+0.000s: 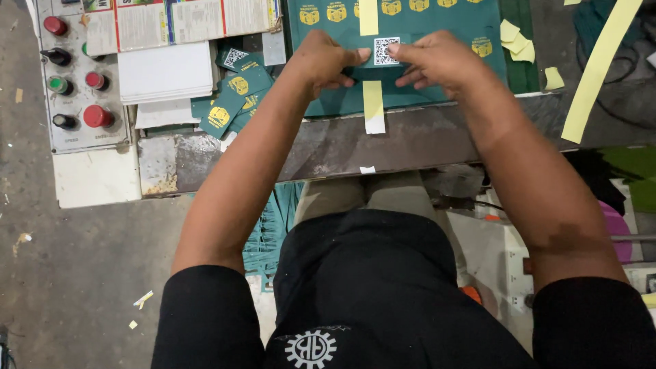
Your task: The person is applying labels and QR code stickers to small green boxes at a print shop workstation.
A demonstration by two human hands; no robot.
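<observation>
I have the left hand (324,61) and right hand (437,61) pinched on one small green card (384,51) above the green sheet (410,96); next I'd need to square it.

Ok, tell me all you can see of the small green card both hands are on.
The small green card is a flat, dark green piece, apparently printed card or paper, with a white square of black code pattern on its face. It lies flat over the large green sheet, above a pale yellow strip. The left hand pinches its left edge, the right hand its right edge; fingers hide both ends.
</observation>
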